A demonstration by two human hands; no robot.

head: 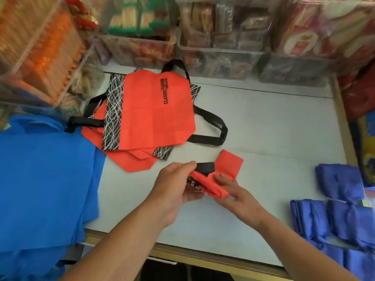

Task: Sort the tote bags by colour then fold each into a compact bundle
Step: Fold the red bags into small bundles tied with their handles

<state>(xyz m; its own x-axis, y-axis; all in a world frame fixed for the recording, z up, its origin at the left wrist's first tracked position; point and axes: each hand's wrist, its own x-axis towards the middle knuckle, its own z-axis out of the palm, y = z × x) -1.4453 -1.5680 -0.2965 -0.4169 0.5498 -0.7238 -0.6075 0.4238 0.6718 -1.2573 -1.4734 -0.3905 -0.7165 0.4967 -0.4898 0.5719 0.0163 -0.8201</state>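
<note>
A partly folded red tote bag (227,165) with a black strap is held just above the white counter (274,128). My left hand (174,185) grips its left end, thumb on top. My right hand (233,189) pinches the rolled red fold from the right. Behind them lies a flat stack of red tote bags (150,110) with black handles and black-and-white patterned sides. A pile of unfolded blue tote bags (44,179) covers the counter's left end. Several folded dark blue bundles (341,216) lie at the right.
Clear plastic bins of packaged snacks (219,37) line the back of the counter, and more stand stacked at the far left (36,47). A wooden strip (203,258) edges the counter's front. Red and blue packaged goods (361,98) hang at the right.
</note>
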